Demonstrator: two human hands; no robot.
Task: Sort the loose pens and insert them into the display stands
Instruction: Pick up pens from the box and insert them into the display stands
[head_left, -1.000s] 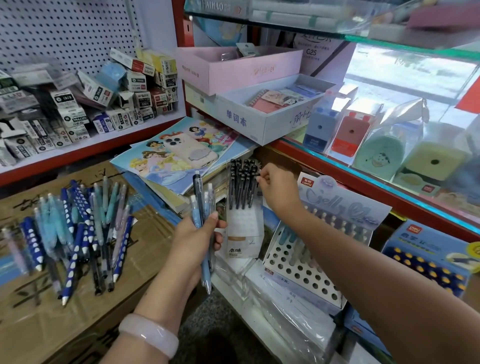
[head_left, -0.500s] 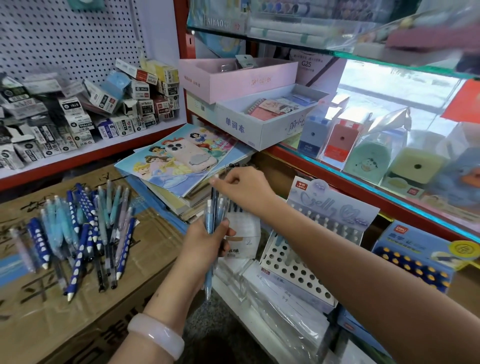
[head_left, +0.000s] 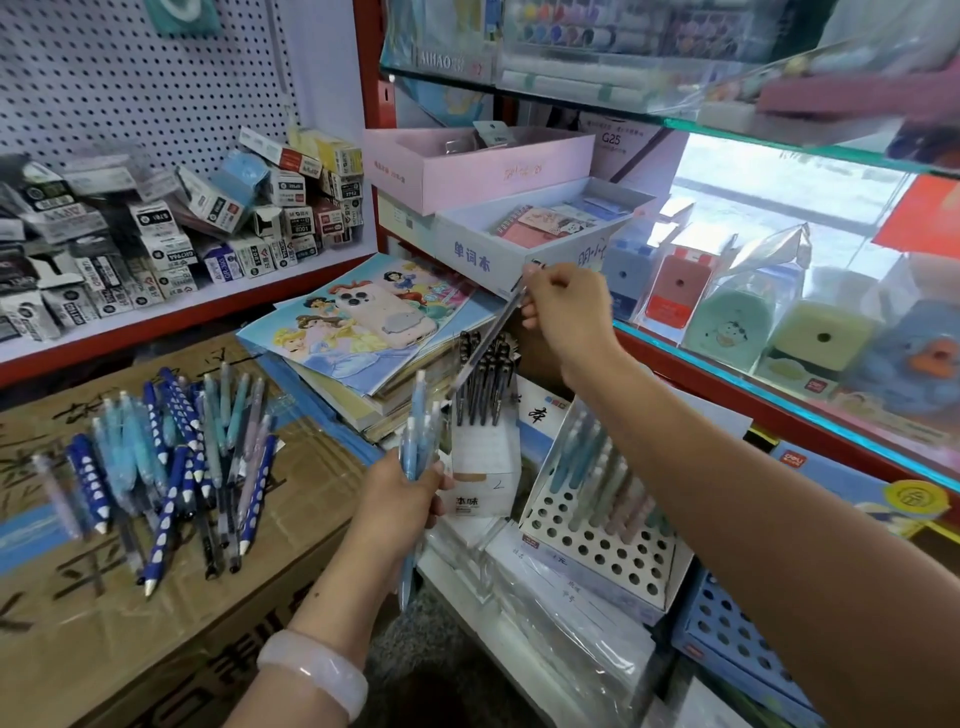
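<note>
Since the earlier frame, the right hand (head_left: 563, 312) has risen from the bundle and drawn one dark pen (head_left: 488, 338) clear of it; the pen now slants from the fingertips down-left over the black pen stand (head_left: 485, 447).

Nearest, the left hand (head_left: 400, 512), with a pale bracelet (head_left: 314, 670) at the wrist, has its fingers wrapped around a bundle of light-blue pens (head_left: 415, 447), held roughly upright.

Left of it, loose pens (head_left: 166, 467) lie heaped on a cardboard box (head_left: 78, 623).

Right of the bundle, the white perforated stand (head_left: 597, 551) holds pastel pens in its rear rows; its front holes are empty.

Beyond, the black pen stand holds dark pens upright.

Above it, the right thumb and fingers pinch the dark pen near its upper end.

Farther back, a phone (head_left: 384, 317) lies on stacked books (head_left: 363, 332).
</note>
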